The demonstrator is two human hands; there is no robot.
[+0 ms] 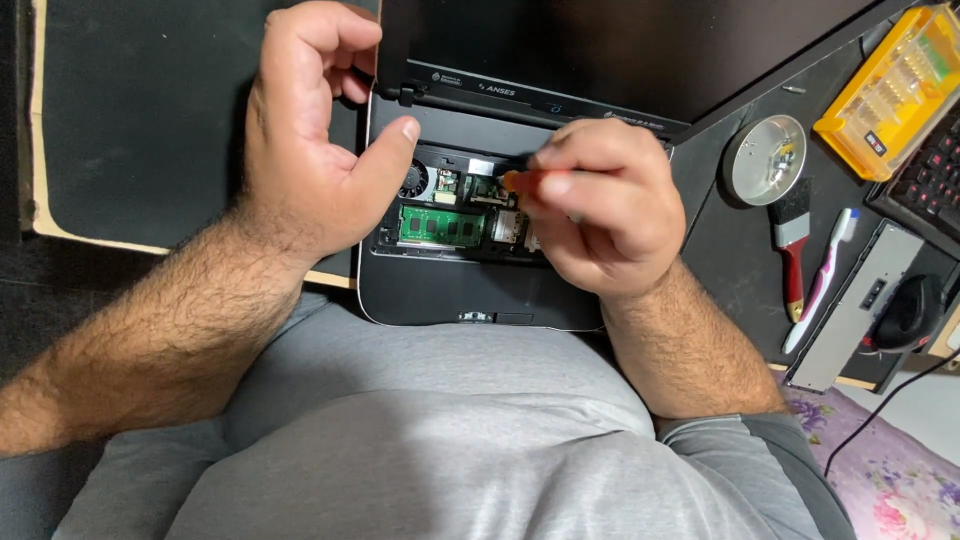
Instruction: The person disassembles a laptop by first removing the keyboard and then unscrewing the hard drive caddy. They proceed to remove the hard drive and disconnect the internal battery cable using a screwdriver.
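The right hand [600,200] was closed, its fingers [560,185] pinching a small orange-handled tool [512,180] over the opened bay of a black laptop [450,290] lying on the worktop [730,240]. The tool's tip was hidden. A green memory module [440,226] and a small fan [414,181] were exposed in the bay. The left hand [310,140] rested at the laptop's left edge, fingers loosely curled and holding nothing. Beside the laptop lay a round dish [765,158], a brush [790,240] and a yellow bit case [895,85].
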